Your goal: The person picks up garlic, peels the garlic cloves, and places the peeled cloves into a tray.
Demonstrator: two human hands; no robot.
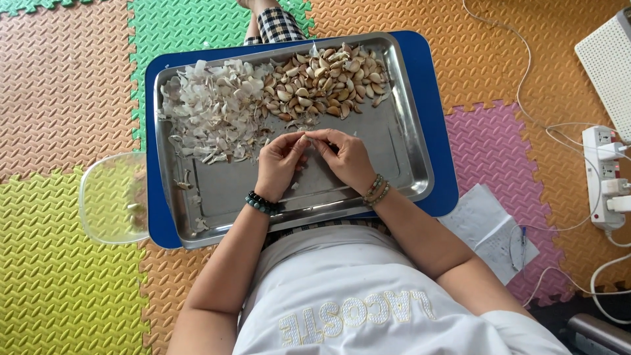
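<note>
I see my left hand (279, 161) and right hand (347, 158) pinching one garlic clove (309, 139) over the steel tray (401, 141); it may slip; loose skins (213, 108) could scatter.

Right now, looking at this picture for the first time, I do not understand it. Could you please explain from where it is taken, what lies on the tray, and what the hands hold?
The picture comes from a camera worn on a person's head, looking straight down, so you see their own arms and lap. A metal tray rests on a blue board above colourful foam floor mats. On the tray lie a heap of unpeeled garlic cloves and a pile of white papery skins. The left hand and the right hand meet over the tray, pinching something small between the fingertips; it is too small to tell for sure. A clear plastic container sits beside the tray.
</note>
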